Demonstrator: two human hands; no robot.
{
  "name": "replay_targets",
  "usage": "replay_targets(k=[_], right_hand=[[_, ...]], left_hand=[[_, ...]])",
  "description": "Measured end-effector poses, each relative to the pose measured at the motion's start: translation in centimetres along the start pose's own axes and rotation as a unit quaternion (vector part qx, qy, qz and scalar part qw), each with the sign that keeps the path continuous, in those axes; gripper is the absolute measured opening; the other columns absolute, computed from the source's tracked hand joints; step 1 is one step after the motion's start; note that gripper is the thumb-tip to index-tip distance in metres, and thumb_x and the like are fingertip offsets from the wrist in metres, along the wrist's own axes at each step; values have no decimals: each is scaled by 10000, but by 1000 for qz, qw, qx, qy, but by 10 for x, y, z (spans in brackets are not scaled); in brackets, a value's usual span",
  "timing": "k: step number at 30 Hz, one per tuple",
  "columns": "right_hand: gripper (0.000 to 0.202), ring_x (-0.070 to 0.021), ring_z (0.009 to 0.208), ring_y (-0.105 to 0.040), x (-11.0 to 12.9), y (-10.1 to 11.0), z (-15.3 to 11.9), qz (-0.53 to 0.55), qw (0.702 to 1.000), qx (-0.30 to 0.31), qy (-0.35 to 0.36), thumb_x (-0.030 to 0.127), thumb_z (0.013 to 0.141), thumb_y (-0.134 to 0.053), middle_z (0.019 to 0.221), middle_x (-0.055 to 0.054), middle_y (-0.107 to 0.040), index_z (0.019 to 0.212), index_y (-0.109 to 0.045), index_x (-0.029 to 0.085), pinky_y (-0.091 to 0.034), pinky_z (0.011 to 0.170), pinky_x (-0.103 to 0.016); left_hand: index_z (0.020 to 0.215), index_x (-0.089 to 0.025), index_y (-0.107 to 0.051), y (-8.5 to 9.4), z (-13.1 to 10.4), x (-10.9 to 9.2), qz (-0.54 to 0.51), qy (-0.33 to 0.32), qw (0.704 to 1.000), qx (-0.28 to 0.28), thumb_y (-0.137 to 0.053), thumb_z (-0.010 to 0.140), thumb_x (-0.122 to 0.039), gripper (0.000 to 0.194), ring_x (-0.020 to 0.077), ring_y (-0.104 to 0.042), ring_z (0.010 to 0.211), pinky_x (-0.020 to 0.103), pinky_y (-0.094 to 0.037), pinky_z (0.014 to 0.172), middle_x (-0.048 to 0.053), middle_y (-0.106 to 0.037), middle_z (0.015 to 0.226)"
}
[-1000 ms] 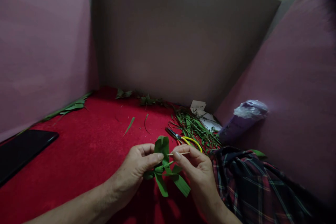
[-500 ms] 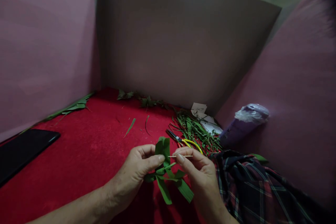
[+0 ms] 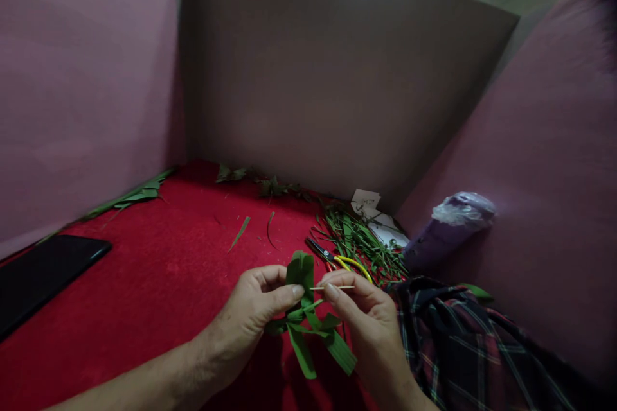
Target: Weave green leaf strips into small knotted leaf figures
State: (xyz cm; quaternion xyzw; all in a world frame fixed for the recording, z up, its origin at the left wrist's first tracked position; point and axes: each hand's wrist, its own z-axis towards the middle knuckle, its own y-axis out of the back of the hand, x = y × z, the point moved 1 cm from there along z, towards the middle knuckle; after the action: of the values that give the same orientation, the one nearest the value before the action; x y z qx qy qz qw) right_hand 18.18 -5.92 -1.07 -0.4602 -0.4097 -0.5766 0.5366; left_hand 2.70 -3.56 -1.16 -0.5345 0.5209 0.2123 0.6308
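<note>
Low in the middle of the head view, my left hand (image 3: 250,314) pinches a folded green leaf piece (image 3: 301,273) between thumb and fingers. Knotted leaf strips (image 3: 337,350) hang below it, some spreading toward the right. A thin wooden toothpick (image 3: 344,288) lies level between the thumb and fingertips of my right hand (image 3: 369,321). Its left end points at the leaf's right edge; whether the tip touches or has entered the leaf I cannot tell. Just beyond my right hand, scissors (image 3: 337,258) with yellow handles rest on the red cloth, partly hidden by my fingers.
Cut leaf strips (image 3: 364,237) are heaped behind the scissors, beside white paper (image 3: 383,228). A purple container (image 3: 436,237) topped with clear plastic stands at the right wall. Plaid fabric (image 3: 463,327) lies at lower right. A black flat device (image 3: 53,270) rests on the red cloth (image 3: 159,263) at left.
Almost nothing differs. Both hands hold the leaf piece and the toothpick in nearly the same pose, with only a very slight shift of the whole view.
</note>
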Motion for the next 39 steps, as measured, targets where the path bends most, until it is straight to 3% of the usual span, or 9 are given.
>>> replay_targets(k=[13,20,32,39], right_hand=[[135,-133,630,-508,0,-2,-2,74,996,11,-47,298,743,-651,714,-13,-566,728,-624,167,-423,582,-255],[109,-107,609,-504,1,-3,-1,105,991,27,-76,276,751,-650,696,6,-570,720,-625,175,-414,575,-223],[206,-111,569,-474,2,-4,-1,118,989,40,-78,324,773,-619,602,14,-521,640,-593,168,-404,564,-228],[155,-129,616,-502,3,-2,4,134,986,69,-72,310,728,-654,709,-15,-570,668,-627,170,-413,577,-246]], left_hand=[[736,-129,-665,-2,-1,-2,-19,1,999,29,-684,674,-234,123,103,-561,564,196,-408,540,22,-652,644],[770,-128,-682,-3,-2,-4,-9,0,999,33,-698,656,-254,171,119,-586,625,211,-438,608,39,-679,712],[753,-135,-683,-4,-3,-4,-5,2,1000,29,-725,631,-282,195,126,-591,625,225,-454,618,40,-684,709],[733,-126,-672,-3,-1,0,0,4,1000,24,-742,611,-294,219,102,-563,569,202,-419,556,23,-660,652]])
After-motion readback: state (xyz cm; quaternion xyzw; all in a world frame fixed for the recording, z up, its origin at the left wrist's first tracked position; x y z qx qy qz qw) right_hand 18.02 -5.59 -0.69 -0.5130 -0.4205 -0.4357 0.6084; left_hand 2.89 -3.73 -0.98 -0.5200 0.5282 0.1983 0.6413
